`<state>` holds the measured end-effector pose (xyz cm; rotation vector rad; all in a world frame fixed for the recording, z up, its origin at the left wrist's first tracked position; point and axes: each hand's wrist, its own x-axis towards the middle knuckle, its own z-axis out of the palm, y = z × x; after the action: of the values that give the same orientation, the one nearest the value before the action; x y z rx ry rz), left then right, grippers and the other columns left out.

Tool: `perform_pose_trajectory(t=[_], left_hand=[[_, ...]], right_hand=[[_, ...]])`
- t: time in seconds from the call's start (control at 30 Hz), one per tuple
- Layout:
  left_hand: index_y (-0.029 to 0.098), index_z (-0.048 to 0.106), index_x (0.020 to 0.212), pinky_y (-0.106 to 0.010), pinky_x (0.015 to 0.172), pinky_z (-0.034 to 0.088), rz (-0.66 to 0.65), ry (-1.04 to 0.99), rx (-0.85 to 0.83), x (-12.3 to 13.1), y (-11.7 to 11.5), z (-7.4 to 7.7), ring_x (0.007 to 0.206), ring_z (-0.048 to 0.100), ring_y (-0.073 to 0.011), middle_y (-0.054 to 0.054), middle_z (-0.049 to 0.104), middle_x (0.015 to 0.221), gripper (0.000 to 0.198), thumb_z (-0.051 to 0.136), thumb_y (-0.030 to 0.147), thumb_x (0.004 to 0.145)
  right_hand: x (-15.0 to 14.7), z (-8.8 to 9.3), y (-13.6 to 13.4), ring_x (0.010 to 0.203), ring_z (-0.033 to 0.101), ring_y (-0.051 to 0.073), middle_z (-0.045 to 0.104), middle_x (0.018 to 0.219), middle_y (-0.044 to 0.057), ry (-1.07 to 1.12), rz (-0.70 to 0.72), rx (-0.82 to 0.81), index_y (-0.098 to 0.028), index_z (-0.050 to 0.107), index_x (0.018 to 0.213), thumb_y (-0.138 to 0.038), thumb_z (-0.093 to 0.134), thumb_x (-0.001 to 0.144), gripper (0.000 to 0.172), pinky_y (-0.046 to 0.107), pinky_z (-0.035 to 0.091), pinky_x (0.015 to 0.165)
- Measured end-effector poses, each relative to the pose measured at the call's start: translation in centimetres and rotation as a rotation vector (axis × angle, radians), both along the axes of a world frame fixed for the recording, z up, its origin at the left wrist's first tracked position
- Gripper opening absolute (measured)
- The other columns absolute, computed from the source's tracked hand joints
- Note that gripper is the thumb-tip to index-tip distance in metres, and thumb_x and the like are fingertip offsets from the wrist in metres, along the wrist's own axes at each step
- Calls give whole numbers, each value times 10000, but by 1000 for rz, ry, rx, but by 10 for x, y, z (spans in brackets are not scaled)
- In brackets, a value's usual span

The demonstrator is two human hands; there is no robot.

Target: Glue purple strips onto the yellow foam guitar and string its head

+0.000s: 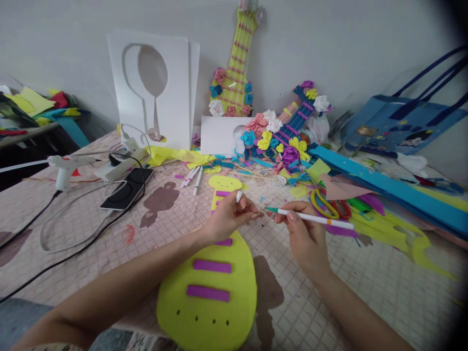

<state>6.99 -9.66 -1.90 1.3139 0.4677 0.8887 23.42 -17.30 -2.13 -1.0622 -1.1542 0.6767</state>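
My right hand (307,241) is closed on a white marker (318,218) with a green tip, which points left toward my other hand. A white cap (239,196) is pinched in my left hand (234,213), above the neck of a yellow guitar-shaped cutout (215,304). Purple strips (208,292) lie across the cutout, and several small dark holes or dots show near its bottom edge and on its head. My left hand and forearm hide part of its neck. Between my hands, something small near the fingertips is too unclear to name.
Several white markers (197,181) lie beyond the cutout. A glue gun (63,170), cables and a black phone (127,189) are at the left. Decorated guitars (237,73) stand at the back. Scissors (323,204), paper scraps and blue strips (395,190) lie at the right, before a blue bag (405,122).
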Motion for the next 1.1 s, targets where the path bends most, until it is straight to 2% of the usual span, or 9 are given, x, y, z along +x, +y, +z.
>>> perform_pose_trajectory(t=[0.07,0.23,0.4,0.67,0.8,1.1], left_hand=[[202,305,764,-276,696,499,-1,-19,-10,0,0,-1,814,666,-155,20,582,782,457,750,299,717],[200,313,758,-249,650,478,31,10,58,-1,0,-2,753,638,-122,1,599,796,407,715,267,750],[198,321,730,-275,724,491,95,69,135,-2,-3,1,869,649,-163,-4,581,772,367,678,265,779],[204,308,727,-272,707,495,74,113,170,-3,-4,-2,782,605,-127,-18,606,813,369,670,253,778],[201,318,732,-279,712,506,60,62,156,-2,-4,-2,751,605,-116,-13,603,803,341,655,217,788],[201,312,731,-290,732,515,54,66,167,-2,-6,-3,768,619,-121,-13,610,817,337,641,206,800]], right_hand=[[1,0,0,728,558,145,593,758,-7,2,11,-15,-225,589,893,-320,538,899,108,309,446,676],[1,0,-2,731,543,135,607,811,-2,-21,29,-65,-224,588,886,-318,540,901,106,290,417,661],[0,3,-3,711,553,138,605,757,-4,-49,12,-62,-219,585,865,-321,541,898,116,285,436,644],[-2,0,-2,708,619,150,600,722,-7,-40,23,-58,-215,581,860,-320,547,892,115,302,503,652],[-2,1,-3,723,636,151,590,720,-12,-30,30,-58,-213,582,847,-311,547,896,115,308,523,665],[-4,6,-5,717,657,150,590,710,-19,-51,28,-64,-212,577,844,-302,547,899,111,306,541,658]])
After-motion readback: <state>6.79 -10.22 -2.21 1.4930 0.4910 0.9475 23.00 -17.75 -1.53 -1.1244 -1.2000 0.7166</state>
